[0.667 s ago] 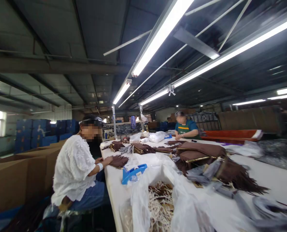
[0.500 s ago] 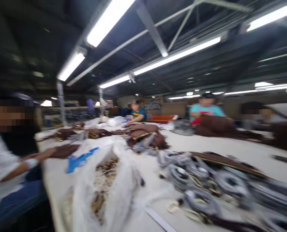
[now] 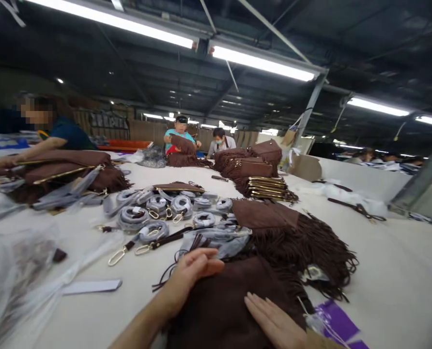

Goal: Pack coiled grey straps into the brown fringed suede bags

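Head view: white labels (image 3: 204,219) are seen on coiled straps (image 3: 132,219), print too small to be read. A dark brown bag (image 3: 230,305) is laid at the near side of the white surface (image 3: 386,261), covered partly by the right hand (image 3: 276,322), flat and open. Its upper left corner is overlapped by the left hand (image 3: 193,271), fingers half-bent; whether it is gripped cannot be told. A purple packet (image 3: 336,320) is placed at right. The dark roof (image 3: 136,58) is hung with strip lights (image 3: 263,62).

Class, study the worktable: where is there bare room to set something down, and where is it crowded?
The widest bare patch of the white table lies right of the fringed brown bag and purple packet. A smaller one sits between the white strip and left forearm. Crowded: the middle, with coiled straps and the dark bag under the right hand.
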Available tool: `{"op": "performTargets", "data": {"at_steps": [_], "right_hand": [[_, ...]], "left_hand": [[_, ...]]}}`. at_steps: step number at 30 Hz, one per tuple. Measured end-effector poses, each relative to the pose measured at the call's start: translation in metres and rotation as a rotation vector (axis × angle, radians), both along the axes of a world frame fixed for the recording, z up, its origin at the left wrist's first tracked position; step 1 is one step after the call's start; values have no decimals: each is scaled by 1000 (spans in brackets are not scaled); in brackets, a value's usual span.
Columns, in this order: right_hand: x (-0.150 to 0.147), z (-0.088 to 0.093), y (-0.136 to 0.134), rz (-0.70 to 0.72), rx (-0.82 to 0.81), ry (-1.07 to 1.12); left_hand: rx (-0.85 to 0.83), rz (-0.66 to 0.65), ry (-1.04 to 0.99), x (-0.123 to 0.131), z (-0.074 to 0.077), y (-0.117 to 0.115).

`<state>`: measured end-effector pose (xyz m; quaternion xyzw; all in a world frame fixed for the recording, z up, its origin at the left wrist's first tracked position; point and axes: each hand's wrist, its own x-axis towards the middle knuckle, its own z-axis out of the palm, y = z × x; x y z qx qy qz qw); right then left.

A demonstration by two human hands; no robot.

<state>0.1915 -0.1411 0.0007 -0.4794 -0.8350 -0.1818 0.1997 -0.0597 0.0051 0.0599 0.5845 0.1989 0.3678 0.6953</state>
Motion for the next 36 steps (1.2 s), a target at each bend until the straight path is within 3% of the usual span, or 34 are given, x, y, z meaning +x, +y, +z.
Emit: {"op": "performTargets", "data": {"at_steps": [2,4,6,11,14,17,22,26,30,35,36], "right_hand": [[-4,5,-3,-18,11,-30],[-10,10,-8,-38,25,-26],[-17,15,-13,-49,-1,-25],[-27,32,-19,-82,-182,61],[-22,65,-16,-113,-359,301],[-3,112,-4,-142,-472,546],[36,175,19,-77,-654,874],[54,204,29,-91,-675,1078],[65,230,37,-180,-610,1346],[57,255,23,-158,-614,1341],[55,256,24,-208,-634,1285]], "left_hand": [[-216,140,-127,-11,12,11],[-247,298,-128,-22,13,25],[-183,375,-2,-30,7,39],[54,375,314,-34,-8,53],[109,373,337,-31,-7,50],[101,372,333,-30,-5,51],[23,316,296,-36,-18,60],[-63,298,235,-39,-30,67],[-63,295,232,-36,-31,72],[-77,294,111,-31,-30,58],[-83,324,77,-29,-33,54]]}}
